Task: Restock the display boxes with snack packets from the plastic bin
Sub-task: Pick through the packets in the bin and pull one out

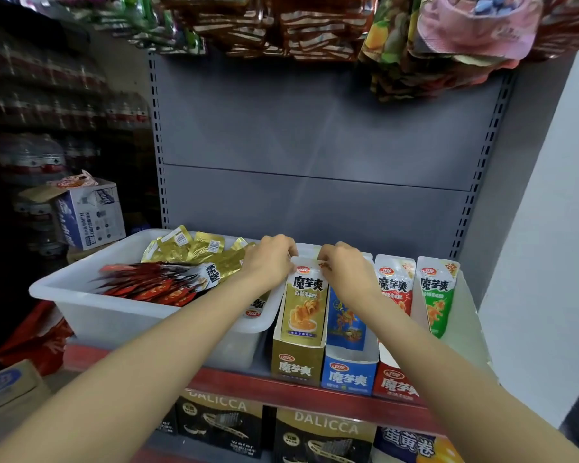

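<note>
Both hands [271, 259] [343, 267] pinching upright gold packet [304, 304] top, directly above gold box [296, 360]; bin [91, 312] left.

The white plastic bin [91, 312] sits left of centre, holding gold packets [194, 248] and red packets [154, 285]. Four display boxes stand to its right: gold box [296, 365], blue box [348, 375], red box [398, 382], white box [465, 315], each holding upright packets.
</note>
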The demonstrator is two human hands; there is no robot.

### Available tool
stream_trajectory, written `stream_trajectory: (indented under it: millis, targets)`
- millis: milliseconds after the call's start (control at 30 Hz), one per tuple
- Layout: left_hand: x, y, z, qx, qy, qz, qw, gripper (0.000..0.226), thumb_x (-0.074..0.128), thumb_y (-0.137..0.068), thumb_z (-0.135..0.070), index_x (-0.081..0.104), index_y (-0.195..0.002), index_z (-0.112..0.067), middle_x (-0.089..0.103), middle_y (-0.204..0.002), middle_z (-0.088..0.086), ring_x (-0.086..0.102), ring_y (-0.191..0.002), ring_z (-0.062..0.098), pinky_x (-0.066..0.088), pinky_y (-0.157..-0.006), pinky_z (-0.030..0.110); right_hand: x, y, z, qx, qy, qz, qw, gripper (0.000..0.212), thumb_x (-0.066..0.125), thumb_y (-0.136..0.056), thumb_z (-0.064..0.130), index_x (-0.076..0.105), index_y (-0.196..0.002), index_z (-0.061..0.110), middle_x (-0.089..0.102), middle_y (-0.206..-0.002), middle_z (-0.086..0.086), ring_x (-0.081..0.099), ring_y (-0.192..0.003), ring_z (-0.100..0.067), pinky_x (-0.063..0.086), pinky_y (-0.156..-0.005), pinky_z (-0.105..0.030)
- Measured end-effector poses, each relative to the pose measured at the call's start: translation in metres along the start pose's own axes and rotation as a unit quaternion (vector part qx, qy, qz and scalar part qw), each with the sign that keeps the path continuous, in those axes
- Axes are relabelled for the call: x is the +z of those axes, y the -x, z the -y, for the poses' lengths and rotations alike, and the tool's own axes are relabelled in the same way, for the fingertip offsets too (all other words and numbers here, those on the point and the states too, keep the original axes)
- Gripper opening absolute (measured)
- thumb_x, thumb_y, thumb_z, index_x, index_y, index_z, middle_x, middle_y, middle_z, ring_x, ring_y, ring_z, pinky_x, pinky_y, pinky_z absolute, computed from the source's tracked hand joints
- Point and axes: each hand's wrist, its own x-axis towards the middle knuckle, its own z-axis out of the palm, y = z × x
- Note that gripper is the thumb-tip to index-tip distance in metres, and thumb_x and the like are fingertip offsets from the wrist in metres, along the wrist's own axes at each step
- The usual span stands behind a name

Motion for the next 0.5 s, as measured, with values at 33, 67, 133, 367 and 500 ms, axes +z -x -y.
stream_trajectory:
  millis: [33,67,133,367,500]
  targets:
    - [0.0,-0.001,0.0,-0.001,0.004,0.0,1.0,0.019,0.065,-0.087,-0.02,0.062,-0.106,-0.02,0.066,-0.101,0.001,0.058,-0.1,0.022,0.049,-0.088,0.04,0.001,0.0,0.0,0.004,-0.002,0.0,1.0,0.025,0.047,-0.092,0.004,0.059,-0.112,0.012,0.055,-0.109,-0.008,0.056,-0.096,-0.026,0.045,-0.067,-0.033]
    - [0.0,-0.001,0.001,-0.002,0.011,-0.003,1.0,0.019,0.065,-0.087,-0.019,0.061,-0.106,-0.02,0.066,-0.102,0.001,0.058,-0.101,0.022,0.049,-0.089,0.04,0.001,-0.001,0.001,0.009,-0.008,0.002,1.0,0.026,0.048,-0.092,0.005,0.057,-0.115,0.013,0.054,-0.112,-0.007,0.056,-0.098,-0.026,0.045,-0.067,-0.033]
    - [-0.003,0.001,0.001,0.001,0.025,-0.019,1.0,0.019,0.064,-0.087,-0.017,0.059,-0.106,-0.019,0.065,-0.102,0.0,0.059,-0.099,0.02,0.05,-0.087,0.039,0.001,0.0,0.003,0.014,-0.029,-0.002,0.999,0.03,0.049,-0.093,0.008,0.054,-0.122,0.015,0.051,-0.119,-0.006,0.056,-0.101,-0.024,0.045,-0.066,-0.031]
    - [-0.023,0.018,0.037,0.009,0.089,-0.053,0.995,0.016,0.055,-0.088,-0.009,0.061,-0.097,-0.021,0.063,-0.089,-0.005,0.06,-0.083,0.016,0.052,-0.072,0.033,-0.004,0.002,0.03,-0.04,-0.125,-0.014,0.991,0.028,0.049,-0.093,0.007,0.057,-0.118,0.013,0.053,-0.118,-0.008,0.058,-0.101,-0.022,0.05,-0.084,-0.034]
    - [-0.041,0.025,0.079,-0.042,0.107,-0.05,0.992,0.018,0.054,-0.089,-0.007,0.067,-0.094,-0.018,0.067,-0.09,0.0,0.062,-0.084,0.018,0.049,-0.076,0.028,0.0,-0.006,0.062,-0.091,-0.119,0.03,0.988,0.031,0.046,-0.089,0.002,0.06,-0.115,0.009,0.058,-0.113,-0.012,0.056,-0.103,-0.027,0.046,-0.087,-0.035]
